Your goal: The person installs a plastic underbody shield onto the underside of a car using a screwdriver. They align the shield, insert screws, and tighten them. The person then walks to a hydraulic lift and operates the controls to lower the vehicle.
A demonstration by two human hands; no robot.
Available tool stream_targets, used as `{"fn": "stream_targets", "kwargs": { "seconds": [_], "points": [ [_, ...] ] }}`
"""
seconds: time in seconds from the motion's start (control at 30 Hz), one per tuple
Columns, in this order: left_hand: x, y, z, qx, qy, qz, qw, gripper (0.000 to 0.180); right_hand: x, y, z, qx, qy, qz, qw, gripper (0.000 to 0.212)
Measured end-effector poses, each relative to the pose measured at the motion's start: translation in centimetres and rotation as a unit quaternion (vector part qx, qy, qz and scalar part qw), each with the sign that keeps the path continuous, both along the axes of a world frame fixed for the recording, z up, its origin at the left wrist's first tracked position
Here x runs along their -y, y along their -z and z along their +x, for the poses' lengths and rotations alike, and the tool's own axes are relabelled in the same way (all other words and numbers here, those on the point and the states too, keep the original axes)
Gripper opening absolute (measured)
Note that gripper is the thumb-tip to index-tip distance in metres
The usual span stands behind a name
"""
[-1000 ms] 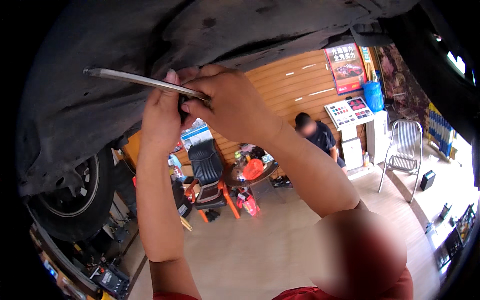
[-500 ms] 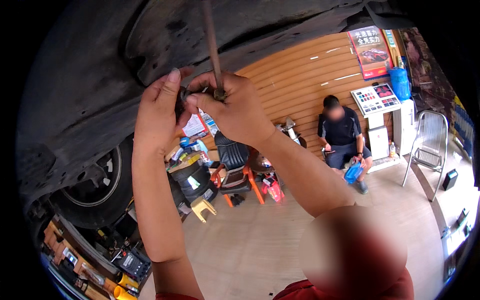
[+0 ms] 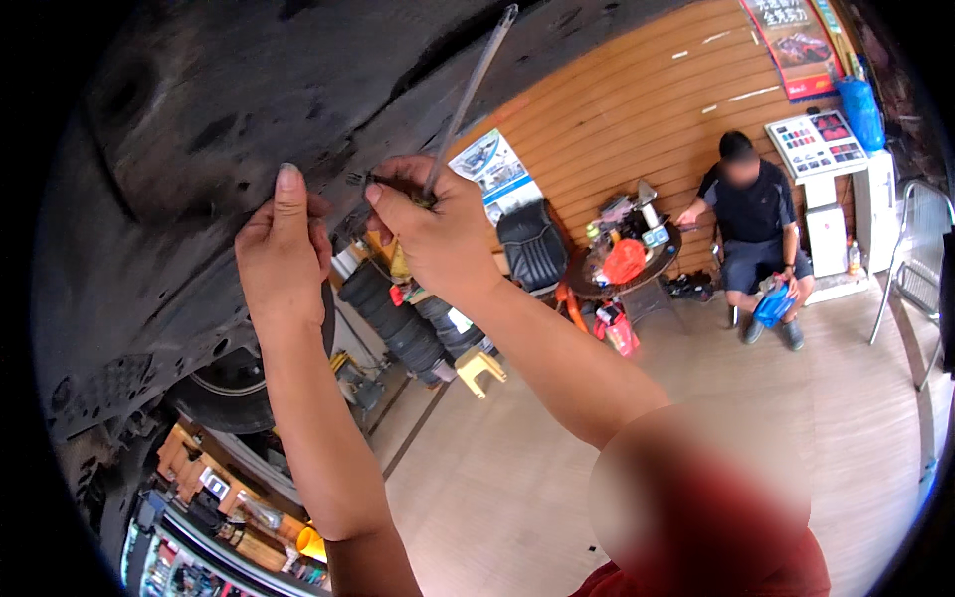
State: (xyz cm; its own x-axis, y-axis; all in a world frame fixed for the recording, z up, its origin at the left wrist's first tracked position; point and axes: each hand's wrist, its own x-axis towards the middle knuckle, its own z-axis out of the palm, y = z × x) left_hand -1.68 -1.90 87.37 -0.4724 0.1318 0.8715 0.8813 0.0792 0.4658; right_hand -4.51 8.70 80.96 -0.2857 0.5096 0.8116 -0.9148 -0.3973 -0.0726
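Above me is the dark underside of a car (image 3: 199, 109). My right hand (image 3: 438, 229) is closed around a thin rod-like tool (image 3: 468, 99), its metal shaft slanting up and right; its lower end is hidden in the fist. At that hand's thumb and forefinger tips sits a small dark ridged piece (image 3: 356, 180), perhaps a clip, too small to be sure. My left hand (image 3: 284, 254) is raised close to the underbody, left of the right hand. Its thumb points straight up, and its other fingers are bent and partly hidden. Nothing shows in it.
A wheel (image 3: 229, 393) is at the lower left. Beyond stand stacked tyres (image 3: 393, 318), a yellow stool (image 3: 480, 371), a black chair (image 3: 532, 249) and a cluttered round table (image 3: 637, 284). A seated person (image 3: 751, 219) holds a blue item; a metal chair (image 3: 910, 259) stands at right.
My hands have moved apart, and the rod now leans further right. The small dark piece shows clearly at my right fingertips. The whole view has shifted, bringing the round table into sight.
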Motion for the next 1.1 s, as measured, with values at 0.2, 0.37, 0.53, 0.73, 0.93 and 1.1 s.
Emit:
{"fn": "stream_targets", "kwargs": {
  "seconds": [0.2, 0.37, 0.53, 0.73, 0.93, 1.1],
  "points": [
    [0.0, 0.5, 0.3, -0.069, -0.087, 0.059, 0.992, 0.043, 1.4, -1.5, -1.4, -0.029, 0.002, -0.021, 0.999, 0.013],
    [0.3, 0.0, 0.1, -0.060, -0.080, 0.074, 0.992, 0.038, 1.9, -2.5, -2.0, -0.034, 0.056, -0.054, 0.996, 0.012],
    [0.6, 0.5, -0.2, -0.039, -0.014, 0.054, 0.998, 0.038, 1.9, 0.1, -0.9, -0.012, -0.001, -0.047, 0.999, 0.014],
    [0.1, 1.0, -1.0, -0.063, 0.107, 0.093, 0.988, 0.046, 1.4, -0.7, 2.2, -0.055, 0.129, 0.088, 0.986, 0.014],
    [-0.4, 1.3, 0.0, -0.017, 0.172, 0.118, 0.978, 0.049, 0.3, -2.3, 2.2, -0.100, 0.323, 0.090, 0.937, 0.012],
    [0.0, 0.9, -0.6, -0.028, 0.214, 0.102, 0.971, 0.043, 2.0, -2.5, 2.3, -0.097, 0.469, 0.072, 0.875, 0.014]
  ]
}}
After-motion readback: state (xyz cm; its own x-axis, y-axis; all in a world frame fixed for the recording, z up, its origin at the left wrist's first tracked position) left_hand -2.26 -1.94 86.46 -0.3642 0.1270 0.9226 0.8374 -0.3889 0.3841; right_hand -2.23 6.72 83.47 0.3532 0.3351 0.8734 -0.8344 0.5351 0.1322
